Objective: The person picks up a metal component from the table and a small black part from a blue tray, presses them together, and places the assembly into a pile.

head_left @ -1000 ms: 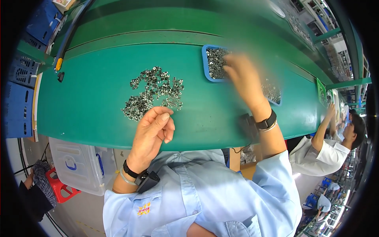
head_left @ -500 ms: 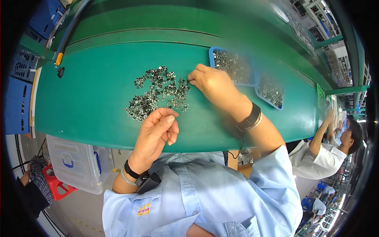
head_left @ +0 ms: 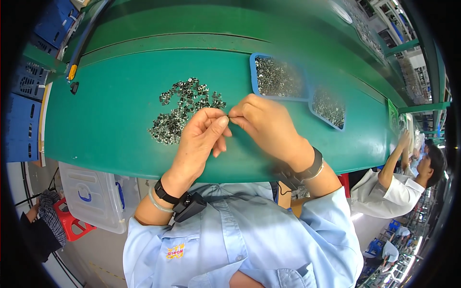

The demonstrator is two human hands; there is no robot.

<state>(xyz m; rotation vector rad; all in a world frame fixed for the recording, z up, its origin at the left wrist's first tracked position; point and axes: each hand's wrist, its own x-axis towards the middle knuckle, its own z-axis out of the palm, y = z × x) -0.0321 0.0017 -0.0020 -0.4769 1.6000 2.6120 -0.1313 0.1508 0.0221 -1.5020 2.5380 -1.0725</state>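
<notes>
My left hand [head_left: 201, 137] and my right hand [head_left: 266, 126] meet fingertip to fingertip above the green table [head_left: 110, 110], pinching one small metal part [head_left: 227, 116] between them. Just left of the hands lies a loose pile of small shiny metal clips [head_left: 180, 109]. Beyond my right hand stands a blue tray [head_left: 278, 77] filled with the same metal parts, and a second blue tray [head_left: 329, 108] of parts sits to its right. Both wrists wear dark bands.
A person in white [head_left: 403, 177] works at the table's right end. Blue crates [head_left: 21, 91] stand at the left edge, a clear plastic bin [head_left: 91, 197] and a red stool [head_left: 67, 221] sit under the table. A raised green rail [head_left: 192, 41] runs behind.
My right hand came back from the blue tray to the pile, then to my left hand. The left hand lifted and turned to meet it; both now pinch a small part.
</notes>
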